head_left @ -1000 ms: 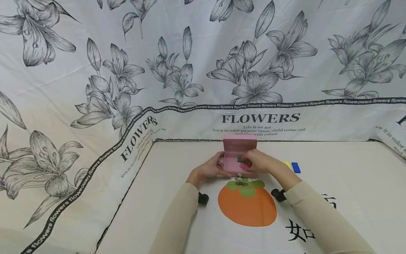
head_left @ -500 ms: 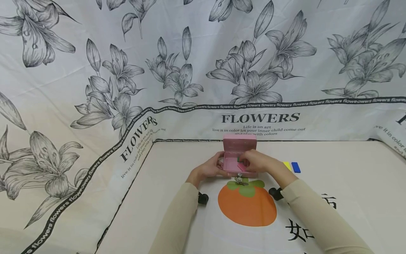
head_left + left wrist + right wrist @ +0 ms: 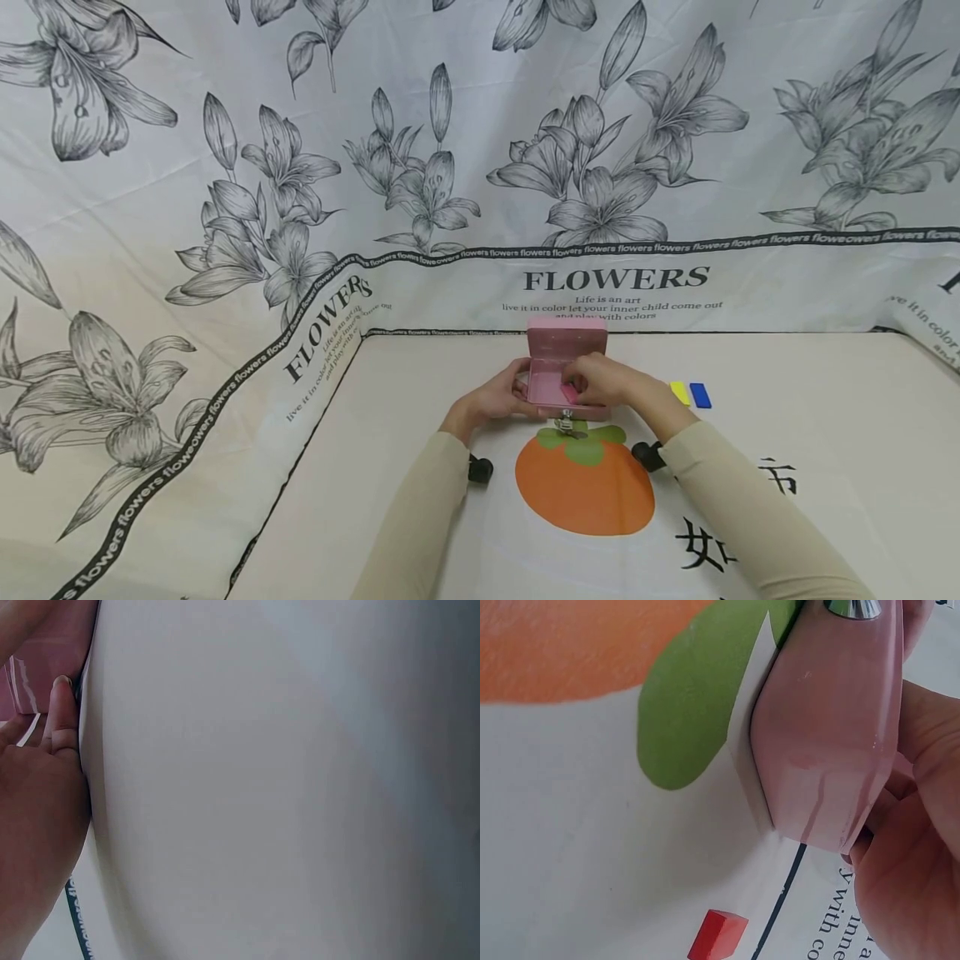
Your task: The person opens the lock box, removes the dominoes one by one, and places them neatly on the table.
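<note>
A pink metal box [image 3: 547, 381] with its lid [image 3: 567, 343] raised stands on the table, a silver latch [image 3: 567, 418] on its front. My left hand [image 3: 501, 393] grips the box's left side, thumb near the front corner. In the left wrist view, those fingers [image 3: 64, 720] lie against the pink wall. My right hand [image 3: 606, 380] reaches over the right wall, with curled fingers down inside. At its fingertips is a small pink block [image 3: 570, 392]. I cannot tell whether the right fingers pinch anything. In the right wrist view, the box's outer wall [image 3: 825, 735] hides the fingertips.
A yellow block [image 3: 680, 392] and a blue block [image 3: 701, 395] lie right of the box. A red block [image 3: 717, 935] shows in the right wrist view. The tabletop bears an orange persimmon print [image 3: 585, 487]. Behind the box hangs a flowered curtain [image 3: 450, 292].
My right hand has shifted slightly left inside the box. A green block seen at its fingertips earlier is now hidden. The left hand and the box have stayed put.
</note>
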Demonstrator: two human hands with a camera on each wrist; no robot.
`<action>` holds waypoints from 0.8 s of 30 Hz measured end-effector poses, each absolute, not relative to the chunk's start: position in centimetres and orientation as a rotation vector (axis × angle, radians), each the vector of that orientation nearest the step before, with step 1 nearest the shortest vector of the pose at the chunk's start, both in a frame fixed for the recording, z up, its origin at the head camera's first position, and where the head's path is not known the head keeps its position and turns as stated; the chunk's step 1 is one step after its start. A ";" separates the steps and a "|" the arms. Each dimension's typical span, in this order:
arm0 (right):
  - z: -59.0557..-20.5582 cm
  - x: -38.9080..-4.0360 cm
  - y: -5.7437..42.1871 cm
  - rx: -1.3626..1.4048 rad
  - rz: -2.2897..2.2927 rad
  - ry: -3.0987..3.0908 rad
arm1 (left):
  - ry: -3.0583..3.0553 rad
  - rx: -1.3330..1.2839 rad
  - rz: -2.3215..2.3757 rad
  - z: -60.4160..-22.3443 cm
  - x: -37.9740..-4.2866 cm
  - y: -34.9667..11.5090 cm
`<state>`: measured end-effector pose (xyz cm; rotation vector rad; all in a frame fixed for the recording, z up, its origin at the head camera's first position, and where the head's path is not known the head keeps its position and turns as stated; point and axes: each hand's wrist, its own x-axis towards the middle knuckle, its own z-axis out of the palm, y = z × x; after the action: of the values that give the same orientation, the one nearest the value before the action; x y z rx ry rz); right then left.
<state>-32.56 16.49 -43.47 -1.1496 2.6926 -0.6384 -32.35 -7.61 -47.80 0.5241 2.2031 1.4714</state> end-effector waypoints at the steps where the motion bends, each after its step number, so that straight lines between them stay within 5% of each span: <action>1: -43.6 -32.6 16.5 -1.149 -0.642 2.693 | 2.203 0.522 1.473 -47.8 -32.3 -7.6; 24: -43.4 -32.3 16.8 -1.062 -0.926 2.649 | 2.181 0.515 1.482 -47.6 -32.3 -7.6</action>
<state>-32.34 16.84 -43.41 -1.0616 2.6494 -0.9261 -32.27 -7.64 -47.64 0.5155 2.1807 1.4822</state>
